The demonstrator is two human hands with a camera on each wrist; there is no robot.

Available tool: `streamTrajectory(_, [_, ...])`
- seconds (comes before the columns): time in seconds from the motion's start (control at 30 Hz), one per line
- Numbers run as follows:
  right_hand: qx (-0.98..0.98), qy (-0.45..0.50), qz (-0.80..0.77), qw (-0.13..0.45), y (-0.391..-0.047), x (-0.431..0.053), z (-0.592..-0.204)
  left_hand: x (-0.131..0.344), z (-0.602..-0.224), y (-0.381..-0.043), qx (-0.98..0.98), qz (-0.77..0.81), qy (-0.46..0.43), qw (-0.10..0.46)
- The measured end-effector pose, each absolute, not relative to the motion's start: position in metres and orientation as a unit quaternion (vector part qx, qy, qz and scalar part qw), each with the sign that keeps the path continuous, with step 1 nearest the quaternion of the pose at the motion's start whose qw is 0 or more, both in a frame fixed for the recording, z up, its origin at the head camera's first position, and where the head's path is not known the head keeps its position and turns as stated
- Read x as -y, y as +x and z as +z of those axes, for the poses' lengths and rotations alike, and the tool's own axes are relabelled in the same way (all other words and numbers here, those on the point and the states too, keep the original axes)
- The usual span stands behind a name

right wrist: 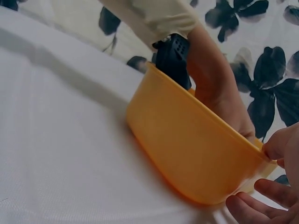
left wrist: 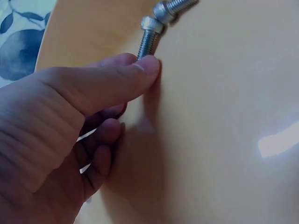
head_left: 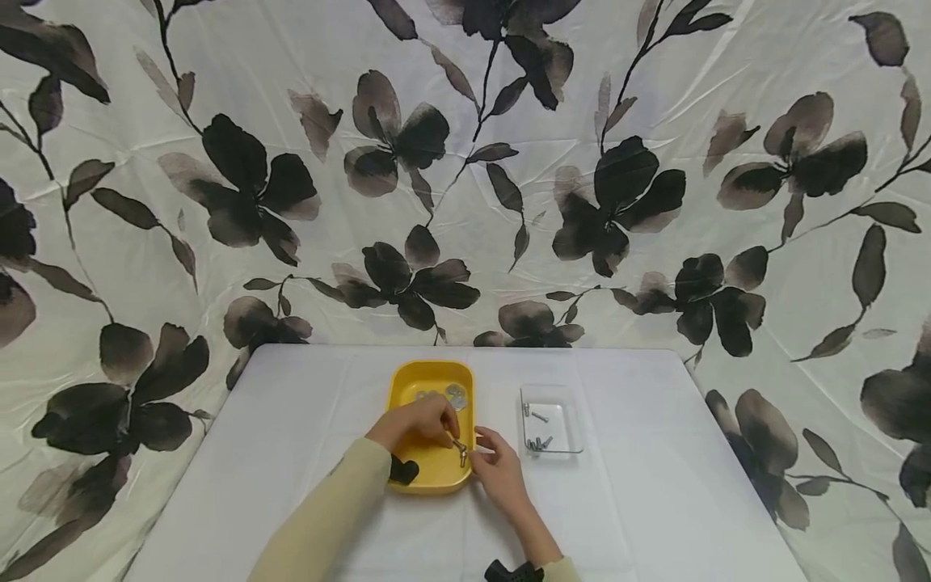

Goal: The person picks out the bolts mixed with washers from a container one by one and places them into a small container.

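My left hand (head_left: 427, 420) reaches into a yellow plastic tray (head_left: 429, 487). Between thumb and index fingertip it pinches a silver socket-head screw (left wrist: 147, 39), head pointing away from the fingers. A second screw (left wrist: 175, 9) lies with its head up against the first one's head. At the tray's near right side, my right hand (head_left: 502, 473) holds the rim, thumb at the top edge and other fingers along the outer wall in the right wrist view. Round flat silver pieces (head_left: 456, 396) lie at the tray's far end.
Right of the tray stands a clear plastic box (head_left: 575, 416) with several screws (head_left: 539, 417) in it. Both containers rest on a table under a white cloth (head_left: 625, 517). A floral curtain (head_left: 509, 202) hangs behind the table's far edge.
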State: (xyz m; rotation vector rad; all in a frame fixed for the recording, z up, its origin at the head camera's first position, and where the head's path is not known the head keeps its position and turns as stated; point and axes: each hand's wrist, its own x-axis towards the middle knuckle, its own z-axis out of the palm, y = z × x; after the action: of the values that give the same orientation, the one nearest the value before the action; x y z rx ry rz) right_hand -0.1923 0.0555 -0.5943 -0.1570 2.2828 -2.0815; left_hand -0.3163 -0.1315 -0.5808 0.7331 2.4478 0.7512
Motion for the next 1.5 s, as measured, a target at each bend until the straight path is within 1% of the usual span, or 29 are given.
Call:
streamTrajectory(0.2, [-0.743,-0.037,-0.667,0.032,-0.193,-0.056,-0.591,0.130,-0.580,-0.317,-0.889,0.269,0.288,0.233])
streamTrajectory(0.37, [-0.729,-0.033,-0.682,0.046,-0.185,-0.054,-0.577,0.135,-0.584,-0.315,-0.895,0.277,0.265,0.230])
streamTrajectory(0.5, [-0.729,-0.029,-0.683,0.048,-0.178,-0.053,-0.558,0.140,-0.587,-0.315,-0.904,0.289,0.235,0.208])
streamTrajectory(0.57, [-0.729,-0.026,-0.682,0.052,-0.176,-0.053,-0.555,0.142,-0.589,-0.314,-0.903,0.307,0.221,0.204])
streamTrajectory(0.73, [-0.722,-0.026,-0.690,0.050,-0.185,-0.054,-0.572,0.144,-0.591,-0.313,-0.892,0.353,0.206,0.196])
streamTrajectory(0.87, [-0.728,-0.024,-0.684,0.042,-0.194,-0.053,-0.591,0.145,-0.589,-0.315,-0.884,0.376,0.214,0.177])
streamTrajectory(0.97, [-0.735,-0.020,-0.677,0.039,-0.196,-0.052,-0.597,0.145,-0.588,-0.316,-0.878,0.384,0.228,0.172])
streamTrajectory(1.07, [-0.742,-0.019,-0.669,0.037,-0.195,-0.052,-0.598,0.145,-0.585,-0.315,-0.876,0.383,0.240,0.169])
streamTrajectory(1.23, [-0.742,-0.037,-0.668,0.029,-0.194,-0.053,-0.600,0.145,-0.570,-0.312,-0.874,0.395,0.248,0.136])
streamTrajectory(1.37, [-0.737,-0.041,-0.674,0.029,-0.193,-0.054,-0.598,0.144,-0.561,-0.308,-0.875,0.399,0.247,0.122])
streamTrajectory(1.5, [-0.734,-0.042,-0.677,0.030,-0.184,-0.054,-0.574,0.143,-0.557,-0.304,-0.876,0.399,0.247,0.108])
